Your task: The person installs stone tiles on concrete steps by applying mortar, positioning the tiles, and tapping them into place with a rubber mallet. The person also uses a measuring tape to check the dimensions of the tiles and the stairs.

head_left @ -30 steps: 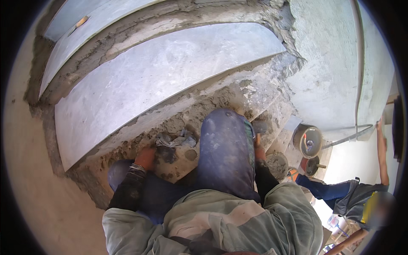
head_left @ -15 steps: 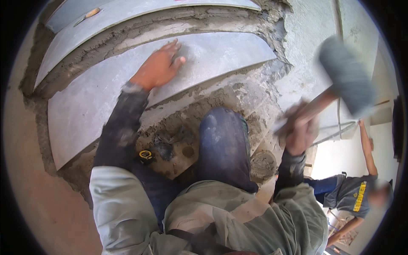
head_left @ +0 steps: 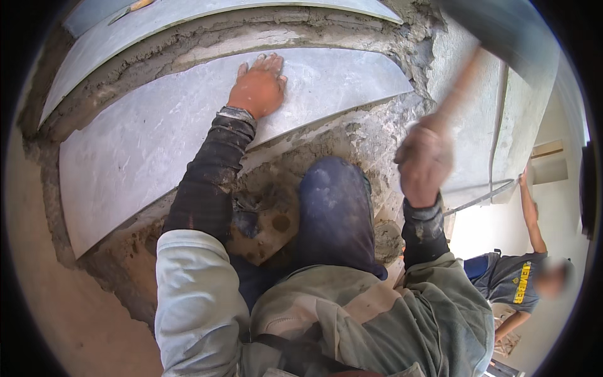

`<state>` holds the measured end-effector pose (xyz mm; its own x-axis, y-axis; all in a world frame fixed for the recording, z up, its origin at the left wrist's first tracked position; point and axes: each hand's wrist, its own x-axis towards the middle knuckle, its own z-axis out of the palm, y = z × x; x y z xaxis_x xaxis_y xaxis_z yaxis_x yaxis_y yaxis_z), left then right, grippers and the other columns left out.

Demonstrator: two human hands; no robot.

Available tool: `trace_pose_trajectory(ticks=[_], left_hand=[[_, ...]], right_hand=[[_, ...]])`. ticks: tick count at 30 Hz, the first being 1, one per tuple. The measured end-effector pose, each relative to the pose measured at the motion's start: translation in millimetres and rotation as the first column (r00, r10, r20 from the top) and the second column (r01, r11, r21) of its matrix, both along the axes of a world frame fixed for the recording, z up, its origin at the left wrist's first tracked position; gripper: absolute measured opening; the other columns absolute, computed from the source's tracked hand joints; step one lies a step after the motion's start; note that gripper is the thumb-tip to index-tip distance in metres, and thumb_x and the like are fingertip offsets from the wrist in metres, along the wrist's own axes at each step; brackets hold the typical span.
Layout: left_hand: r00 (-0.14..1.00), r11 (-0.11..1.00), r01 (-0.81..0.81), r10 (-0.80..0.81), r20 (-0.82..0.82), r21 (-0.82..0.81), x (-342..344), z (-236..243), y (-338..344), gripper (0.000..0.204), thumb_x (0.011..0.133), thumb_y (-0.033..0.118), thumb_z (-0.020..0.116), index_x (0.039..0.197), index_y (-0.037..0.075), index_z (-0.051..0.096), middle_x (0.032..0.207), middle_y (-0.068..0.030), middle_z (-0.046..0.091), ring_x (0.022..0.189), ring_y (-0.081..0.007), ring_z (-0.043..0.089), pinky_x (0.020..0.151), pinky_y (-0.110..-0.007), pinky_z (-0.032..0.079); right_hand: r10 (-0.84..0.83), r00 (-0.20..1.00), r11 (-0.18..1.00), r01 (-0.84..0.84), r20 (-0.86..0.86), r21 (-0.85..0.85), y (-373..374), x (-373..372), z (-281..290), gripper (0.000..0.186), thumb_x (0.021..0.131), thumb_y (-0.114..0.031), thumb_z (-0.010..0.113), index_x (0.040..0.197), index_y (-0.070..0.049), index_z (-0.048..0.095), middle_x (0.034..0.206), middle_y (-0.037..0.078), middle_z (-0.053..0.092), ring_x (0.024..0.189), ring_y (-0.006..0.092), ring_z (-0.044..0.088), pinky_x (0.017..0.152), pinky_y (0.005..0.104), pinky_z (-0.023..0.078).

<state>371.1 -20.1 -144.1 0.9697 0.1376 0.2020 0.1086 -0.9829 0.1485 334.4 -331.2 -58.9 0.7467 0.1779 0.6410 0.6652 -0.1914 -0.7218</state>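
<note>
A pale grey stone slab (head_left: 144, 141), cut like a stair tread, lies on rough mortar in front of me. Flat on its far half rests my left hand (head_left: 257, 86), fingers spread and pointing away. My right hand (head_left: 426, 160) is wrapped round the wooden handle of a mallet, raised to the right of the slab. The mallet's big dark head (head_left: 509, 38) is smeared by motion at the upper right. No part of the mallet touches the slab.
Beyond a band of wet mortar (head_left: 207, 47) lies a higher slab (head_left: 188, 24) with a trowel (head_left: 130, 11) on it. A wall (head_left: 468, 119) rises at the right. Another person (head_left: 512, 276) stands at the lower right, one arm raised. My bent knee (head_left: 333, 207) is close to the slab.
My right hand has swung the mallet, and its head is now higher in the view. My left hand has shifted right and away along the slab, now flatter. The tape measure has gone from sight.
</note>
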Motion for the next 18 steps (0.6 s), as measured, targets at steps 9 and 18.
trace_pose_trajectory(ticks=[9,18], left_hand=[[0.998,0.996,-0.041,0.045,0.052,-0.076,11.6,-1.1,-4.3,0.055,0.102,0.029,0.036,0.149,0.001,0.038,0.156,-0.0155,0.039,0.146,-0.0302,0.033,0.121,-0.046,0.021],[0.997,0.998,-0.028,0.031,0.068,-0.053,8.9,-1.4,1.1,0.052,0.102,0.026,0.038,0.148,0.001,0.039,0.155,-0.0172,0.039,0.144,-0.0334,0.036,0.119,-0.048,0.025]], right_hand=[[-0.079,0.969,0.722,-0.106,-0.233,-0.684,3.2,14.3,-58.8,0.024,0.100,-0.015,0.053,0.109,0.007,0.057,0.077,0.017,0.058,0.063,0.0255,0.058,0.055,0.0382,0.046],[0.093,0.987,0.996,-0.092,0.133,-0.013,17.2,-6.7,-22.7,0.032,0.102,-0.025,0.042,0.092,0.002,0.055,0.064,0.007,0.051,0.052,0.0154,0.054,0.044,0.0282,0.042]])
